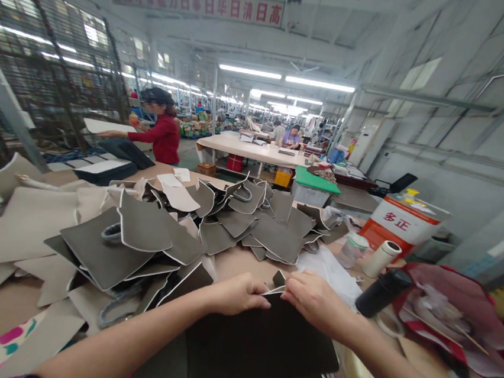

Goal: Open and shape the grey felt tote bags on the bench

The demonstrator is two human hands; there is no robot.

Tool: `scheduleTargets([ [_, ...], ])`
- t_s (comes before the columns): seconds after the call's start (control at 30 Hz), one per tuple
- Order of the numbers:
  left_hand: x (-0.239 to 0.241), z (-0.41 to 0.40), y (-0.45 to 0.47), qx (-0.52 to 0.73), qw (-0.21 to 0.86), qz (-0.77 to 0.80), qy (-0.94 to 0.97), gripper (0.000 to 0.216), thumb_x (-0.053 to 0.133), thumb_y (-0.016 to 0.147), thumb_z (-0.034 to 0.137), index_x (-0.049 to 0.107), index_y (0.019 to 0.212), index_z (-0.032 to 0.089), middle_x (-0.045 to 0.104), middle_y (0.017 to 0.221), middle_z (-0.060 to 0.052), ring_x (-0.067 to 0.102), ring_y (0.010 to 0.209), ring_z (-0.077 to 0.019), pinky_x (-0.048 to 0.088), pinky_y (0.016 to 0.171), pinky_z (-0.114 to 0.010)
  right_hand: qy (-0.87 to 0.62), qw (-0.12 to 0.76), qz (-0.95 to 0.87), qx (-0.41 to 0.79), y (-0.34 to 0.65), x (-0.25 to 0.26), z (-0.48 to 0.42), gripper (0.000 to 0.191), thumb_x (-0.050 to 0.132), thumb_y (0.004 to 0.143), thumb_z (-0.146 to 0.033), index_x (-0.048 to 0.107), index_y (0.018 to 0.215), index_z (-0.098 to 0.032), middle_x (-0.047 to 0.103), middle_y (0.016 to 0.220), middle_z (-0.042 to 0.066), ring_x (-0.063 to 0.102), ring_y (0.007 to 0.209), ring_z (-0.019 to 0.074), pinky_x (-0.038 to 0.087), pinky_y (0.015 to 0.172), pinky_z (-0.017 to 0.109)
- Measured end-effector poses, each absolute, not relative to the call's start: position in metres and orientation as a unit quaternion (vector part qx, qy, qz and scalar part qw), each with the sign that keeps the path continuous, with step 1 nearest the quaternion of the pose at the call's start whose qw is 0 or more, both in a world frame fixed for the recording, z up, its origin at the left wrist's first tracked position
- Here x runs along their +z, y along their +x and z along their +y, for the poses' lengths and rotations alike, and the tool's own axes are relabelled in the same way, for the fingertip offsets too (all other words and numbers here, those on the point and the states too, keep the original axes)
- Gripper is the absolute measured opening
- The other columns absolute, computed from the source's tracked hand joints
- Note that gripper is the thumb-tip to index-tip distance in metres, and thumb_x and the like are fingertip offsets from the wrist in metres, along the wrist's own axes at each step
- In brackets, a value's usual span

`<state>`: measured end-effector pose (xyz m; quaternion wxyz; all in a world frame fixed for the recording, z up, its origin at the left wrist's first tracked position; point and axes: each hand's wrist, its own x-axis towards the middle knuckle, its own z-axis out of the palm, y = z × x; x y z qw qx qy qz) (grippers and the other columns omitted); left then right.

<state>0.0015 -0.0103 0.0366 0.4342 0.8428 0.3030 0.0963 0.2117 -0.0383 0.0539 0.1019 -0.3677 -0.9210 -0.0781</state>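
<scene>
A large dark panel [259, 344] with a pale edge hangs in front of me at the table's near side. My left hand [242, 294] pinches its top edge from the left, thumb and fingers closed. Close beside it, my right hand [310, 296] grips the same edge with fingers curled. A small dark flap [278, 279] stands up between the two hands. Just beyond lies a heap of grey-brown panels [274, 236] with white edges, some with wrapped loop handles [242, 193].
Beige panels [30, 221] are piled at the left. On the right stand a black bottle [383, 291], a cream flask [381, 259], a clear jar [353, 249] and an orange-white can [402, 224]. A person in red [163, 136] works at the far left; another person [291, 137] sits farther back.
</scene>
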Motion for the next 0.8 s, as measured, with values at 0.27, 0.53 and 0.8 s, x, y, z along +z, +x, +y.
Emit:
scheduleTargets([
  [0.27, 0.04, -0.014, 0.004, 0.098, 0.41, 0.304, 0.854, 0.028, 0.043, 0.08, 0.035, 0.047, 0.06, 0.015, 0.035, 0.053, 0.005, 0.033, 0.051, -0.0078, 0.023, 0.048, -0.019, -0.401, 0.134, -0.903, 0.075, 0.219, 0.059, -0.046, 0.026, 0.055, 0.08, -0.026, 0.049, 0.104, -0.019, 0.057, 0.094, 0.006, 0.052, 0.086, 0.018, 0.039, 0.073, 0.029],
  [0.53, 0.038, -0.017, 0.003, 0.095, 0.346, 0.32, 0.876, 0.031, 0.043, 0.082, 0.037, 0.05, 0.06, 0.016, 0.042, 0.053, 0.005, 0.038, 0.052, -0.0086, 0.024, 0.048, -0.019, -0.414, 0.088, -0.904, 0.054, 0.215, 0.059, -0.042, 0.012, 0.05, 0.083, -0.028, 0.058, 0.083, -0.019, 0.054, 0.079, 0.002, 0.051, 0.075, 0.015, 0.038, 0.065, 0.024],
  [0.8, 0.046, -0.036, 0.011, 0.066, 0.115, 0.338, 0.932, 0.034, 0.033, 0.087, 0.036, 0.058, 0.074, 0.019, 0.064, 0.068, -0.004, 0.058, 0.059, -0.0173, 0.03, 0.048, -0.023, -0.382, 0.055, -0.922, -0.014, 0.191, 0.056, -0.054, 0.016, 0.042, 0.085, -0.02, 0.053, 0.074, -0.018, 0.057, 0.074, 0.002, 0.049, 0.067, 0.0139, 0.03, 0.061, 0.027],
])
